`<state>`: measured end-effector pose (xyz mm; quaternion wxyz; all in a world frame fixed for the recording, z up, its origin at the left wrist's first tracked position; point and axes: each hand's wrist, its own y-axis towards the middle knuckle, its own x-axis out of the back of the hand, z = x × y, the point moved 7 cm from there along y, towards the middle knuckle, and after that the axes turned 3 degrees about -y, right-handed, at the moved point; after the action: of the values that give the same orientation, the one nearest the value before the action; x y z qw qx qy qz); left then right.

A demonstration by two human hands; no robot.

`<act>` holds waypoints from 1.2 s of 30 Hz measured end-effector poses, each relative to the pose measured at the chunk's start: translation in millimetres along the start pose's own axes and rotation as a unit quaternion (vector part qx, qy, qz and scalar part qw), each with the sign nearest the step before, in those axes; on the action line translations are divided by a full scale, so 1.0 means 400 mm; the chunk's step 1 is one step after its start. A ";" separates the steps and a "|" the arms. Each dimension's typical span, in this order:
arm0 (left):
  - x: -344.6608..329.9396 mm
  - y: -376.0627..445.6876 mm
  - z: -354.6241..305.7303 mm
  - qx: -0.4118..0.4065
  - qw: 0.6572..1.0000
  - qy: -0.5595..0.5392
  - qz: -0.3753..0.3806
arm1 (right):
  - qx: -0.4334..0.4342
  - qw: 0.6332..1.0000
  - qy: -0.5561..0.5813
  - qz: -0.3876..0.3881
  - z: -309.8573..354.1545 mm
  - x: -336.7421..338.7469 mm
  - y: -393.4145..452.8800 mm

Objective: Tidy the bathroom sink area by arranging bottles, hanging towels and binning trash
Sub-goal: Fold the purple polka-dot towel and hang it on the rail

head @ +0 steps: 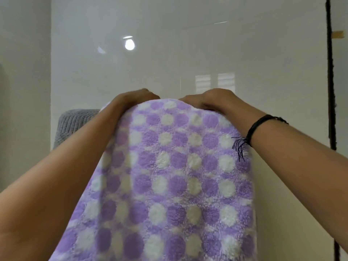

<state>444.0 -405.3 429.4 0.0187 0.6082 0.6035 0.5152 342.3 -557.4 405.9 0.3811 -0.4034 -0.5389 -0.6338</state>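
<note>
A fluffy purple towel with white dots [169, 176] hangs in front of me, filling the lower middle of the view. Its top edge is draped over something that the cloth hides. My left hand [131, 97] grips the towel's top edge at the left, fingers curled over it. My right hand [209, 99], with a black cord bracelet on the wrist, grips the top edge at the right. Both hands are raised against the glossy white wall. No bottles or trash are in view.
A grey ribbed towel [73, 123] hangs just left of the purple one, partly behind my left forearm. Glossy white wall tiles [188, 44] fill the background. A dark vertical strip [330, 72] runs down the right side.
</note>
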 end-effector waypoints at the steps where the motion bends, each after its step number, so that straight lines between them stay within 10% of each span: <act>1: 0.006 -0.001 -0.003 0.007 1.000 -0.021 -0.001 | 0.019 0.999 -0.016 -0.032 0.003 0.003 0.001; 8: 0.079 -0.096 -0.002 -0.043 0.976 -0.050 -0.206 | 0.069 0.948 -0.048 -0.307 0.036 0.026 -0.065; 16: 0.080 -0.271 0.125 -0.058 0.943 0.068 -0.321 | 0.044 0.893 -0.028 -0.446 -0.031 -0.109 -0.209; 22: 0.040 -0.371 0.216 0.001 0.955 -0.139 -0.263 | -0.006 0.815 0.378 -0.439 -0.146 -0.224 -0.305; 25: -0.010 -0.392 0.239 0.108 0.903 -0.409 -0.075 | -0.018 0.771 0.524 -0.361 -0.159 -0.262 -0.319; 28: -0.017 -0.420 0.231 0.177 0.873 -0.451 0.063 | -0.015 0.754 0.560 -0.343 -0.154 -0.244 -0.334; 36: 0.197 -0.248 0.082 0.061 0.912 -0.395 -0.086 | 0.054 0.772 0.484 -0.408 -0.137 0.067 -0.260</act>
<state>373.9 -299.5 397.7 0.2629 0.7078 0.6272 0.1911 231.0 -599.5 386.1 0.3181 0.2360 -0.4301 -0.8113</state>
